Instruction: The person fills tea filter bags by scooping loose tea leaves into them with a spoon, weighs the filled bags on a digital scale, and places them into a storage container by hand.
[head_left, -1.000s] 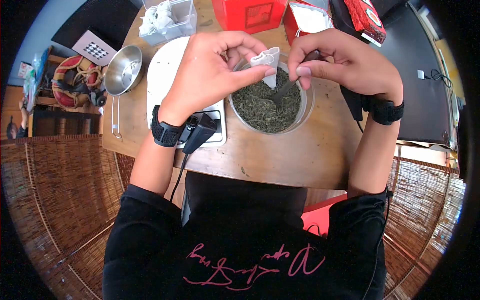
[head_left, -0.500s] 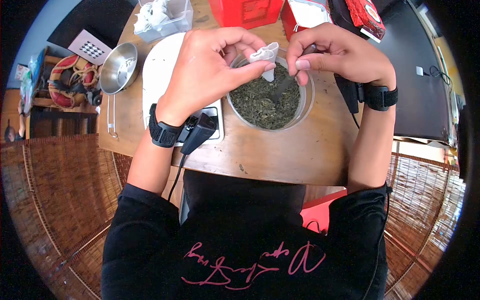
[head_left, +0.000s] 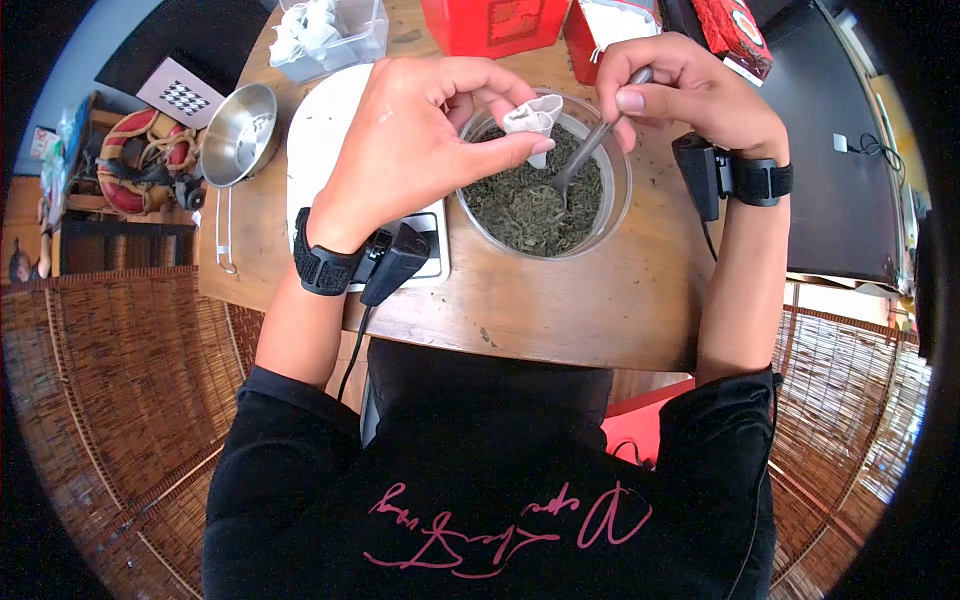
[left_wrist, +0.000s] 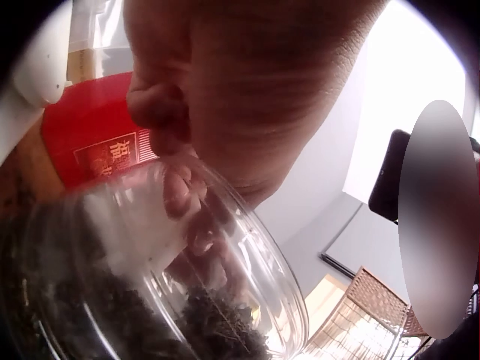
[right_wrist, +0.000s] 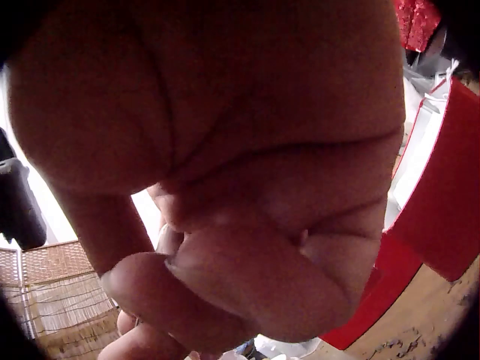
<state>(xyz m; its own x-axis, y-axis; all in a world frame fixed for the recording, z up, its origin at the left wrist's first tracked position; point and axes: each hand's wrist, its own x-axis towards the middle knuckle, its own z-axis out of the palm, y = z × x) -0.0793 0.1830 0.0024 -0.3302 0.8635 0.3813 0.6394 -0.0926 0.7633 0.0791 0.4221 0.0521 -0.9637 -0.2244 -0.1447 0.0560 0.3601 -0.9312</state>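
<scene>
Pouch (head_left: 541,121), small, white and thin, stands at the centre of the dial, with twelve o'clock directly away from the person. It is pinched between the thumb and fingers of the left hand (head_left: 425,135), which lies at nine o'clock from it. Its upper edge gapes, and its narrow end points down toward six, above the far part of a round clear tub (head_left: 612,207) that holds dried leaves (head_left: 530,218).

At three o'clock, apart from the pouch, the right hand (head_left: 690,98) grasps the handle of a metal spoon (head_left: 596,138) between thumb and fingers. The spoon slants from the hand down toward seven, its bowl end at the leaves, near half past five from the pouch; whether it dips into them I cannot tell. The right wrist view shows that hand's folded fingers, hiding what they hold.

Farther out on the wooden table (head_left: 490,315), a steel pan (head_left: 238,135) sits at nine, a clear bin (head_left: 355,52) of white bundles at ten, a red box (head_left: 495,28) just before twelve, an open red box (head_left: 585,52) near half past one, and a red packet (head_left: 733,30) at two.
</scene>
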